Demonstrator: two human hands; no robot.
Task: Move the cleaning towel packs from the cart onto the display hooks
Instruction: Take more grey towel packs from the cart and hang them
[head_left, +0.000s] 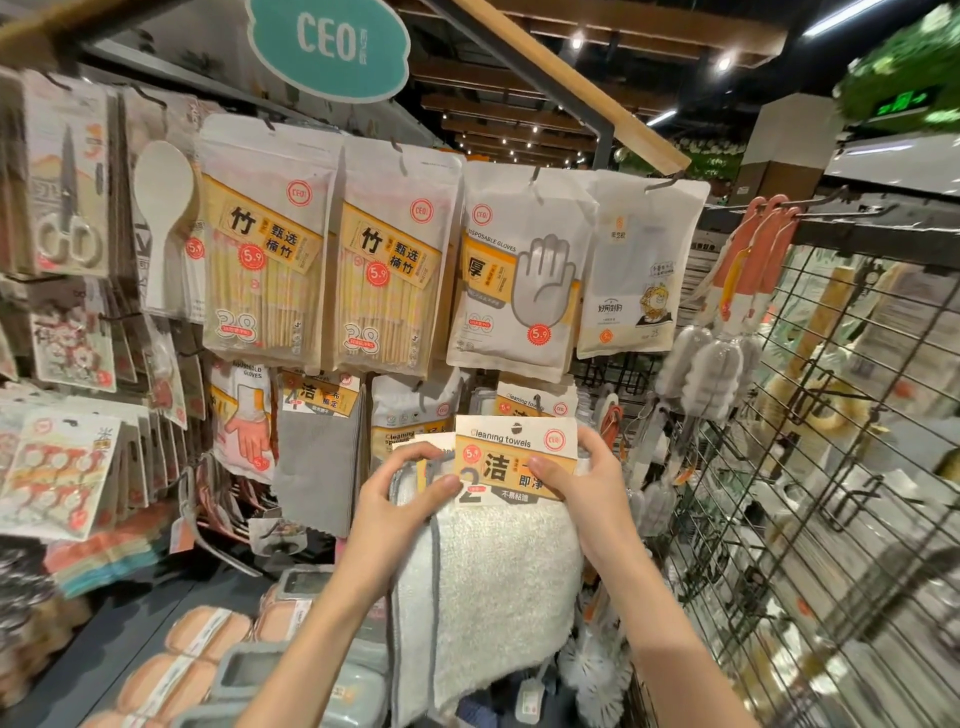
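1. I saw two hands in the head view. The left hand (402, 491) was closed on the left side of the towel packs, thumb on the front. The right hand (582, 475) pinched the card header of the front pack (514, 457), thumb on the front and fingers behind.
2. I counted at least two cleaning towel packs in the hands: the front pack, and a second header (415, 449) that showed behind it at the left. The white towel cloth (493, 597) hung down from the headers. I could not tell if more packs were in the bunch.
3. Just behind and above the front pack, one more cleaning towel pack (535, 402) hung already on a hook.
4. On the top row I counted two bamboo stick bags (265, 249), one disposable gloves bag (514, 270) and one pale bag (636, 270).
5. On the left, a grey cloth pack (317, 457) hung near the left hand. On the right, bottle brushes (711, 364) and a wire grid panel (831, 441) stood close, so the open room was narrow.
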